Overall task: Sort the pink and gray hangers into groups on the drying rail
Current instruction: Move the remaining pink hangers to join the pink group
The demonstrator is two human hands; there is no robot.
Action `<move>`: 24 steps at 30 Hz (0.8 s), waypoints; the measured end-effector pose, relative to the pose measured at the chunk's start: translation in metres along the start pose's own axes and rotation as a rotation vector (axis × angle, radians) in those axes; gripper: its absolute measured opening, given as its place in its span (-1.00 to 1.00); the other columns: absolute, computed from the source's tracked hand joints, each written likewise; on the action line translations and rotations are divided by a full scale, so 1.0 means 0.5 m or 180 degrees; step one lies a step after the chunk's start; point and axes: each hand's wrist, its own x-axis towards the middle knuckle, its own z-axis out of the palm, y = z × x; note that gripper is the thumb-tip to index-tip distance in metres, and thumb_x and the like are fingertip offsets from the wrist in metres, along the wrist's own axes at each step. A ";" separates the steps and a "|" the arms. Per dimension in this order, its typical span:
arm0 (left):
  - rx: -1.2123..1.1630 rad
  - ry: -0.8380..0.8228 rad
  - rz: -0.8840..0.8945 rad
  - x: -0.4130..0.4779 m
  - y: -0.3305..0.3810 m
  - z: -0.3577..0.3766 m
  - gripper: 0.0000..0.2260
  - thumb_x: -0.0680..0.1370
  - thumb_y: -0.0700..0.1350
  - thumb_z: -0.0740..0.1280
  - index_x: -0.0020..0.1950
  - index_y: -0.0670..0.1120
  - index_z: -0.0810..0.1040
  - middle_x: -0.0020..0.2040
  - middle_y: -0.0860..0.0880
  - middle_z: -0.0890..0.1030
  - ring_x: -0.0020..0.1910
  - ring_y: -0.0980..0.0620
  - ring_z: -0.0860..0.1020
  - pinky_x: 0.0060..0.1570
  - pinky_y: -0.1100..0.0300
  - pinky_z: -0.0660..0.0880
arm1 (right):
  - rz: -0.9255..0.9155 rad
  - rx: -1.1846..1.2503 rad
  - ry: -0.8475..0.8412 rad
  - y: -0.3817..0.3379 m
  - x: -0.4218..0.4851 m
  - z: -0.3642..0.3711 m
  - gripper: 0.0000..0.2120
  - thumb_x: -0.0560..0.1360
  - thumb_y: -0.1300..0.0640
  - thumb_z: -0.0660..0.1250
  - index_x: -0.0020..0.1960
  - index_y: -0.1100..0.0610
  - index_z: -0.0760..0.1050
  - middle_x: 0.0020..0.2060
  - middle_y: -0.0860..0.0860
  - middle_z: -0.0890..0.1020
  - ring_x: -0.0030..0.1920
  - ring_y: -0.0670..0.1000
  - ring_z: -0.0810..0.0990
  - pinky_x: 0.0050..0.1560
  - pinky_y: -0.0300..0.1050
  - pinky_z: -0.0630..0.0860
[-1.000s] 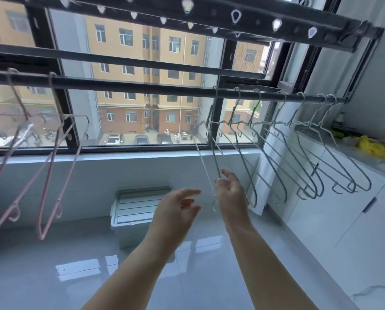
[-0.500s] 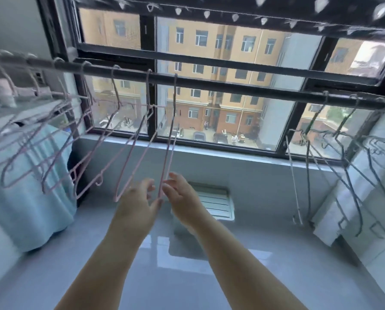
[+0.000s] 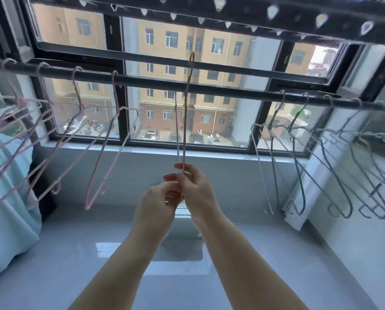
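The left hand (image 3: 158, 202) and right hand (image 3: 198, 189) pinch one pink hanger (image 3: 184, 121), now lifted off the rail (image 3: 231, 91), hook above it, between the pinks (image 3: 97, 153) and grays (image 3: 298, 164).

Only one camera is here, worn on the person's head, so no second view overlaps it. It faces the window (image 3: 220, 63) nearly square on, wide-angled, taking in the drying rail (image 3: 231, 90) across the whole width up high and the floor (image 3: 52, 253) down low. The person's two arms (image 3: 243, 265) reach in from the bottom edge, close to the lens
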 end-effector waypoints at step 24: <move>-0.0194 -0.0751 0.0383 -0.015 0.113 0.287 -0.78 0.42 -0.34 0.30 -0.13 -0.07 0.65 -0.25 0.14 0.65 -0.27 0.32 0.58 -0.29 0.55 0.40 | -0.0058 -0.0599 0.1141 -0.050 -0.055 -0.306 -0.82 0.56 0.25 0.17 0.04 0.12 0.53 -0.47 -0.08 0.59 -0.43 -0.15 0.57 -0.38 -0.30 0.50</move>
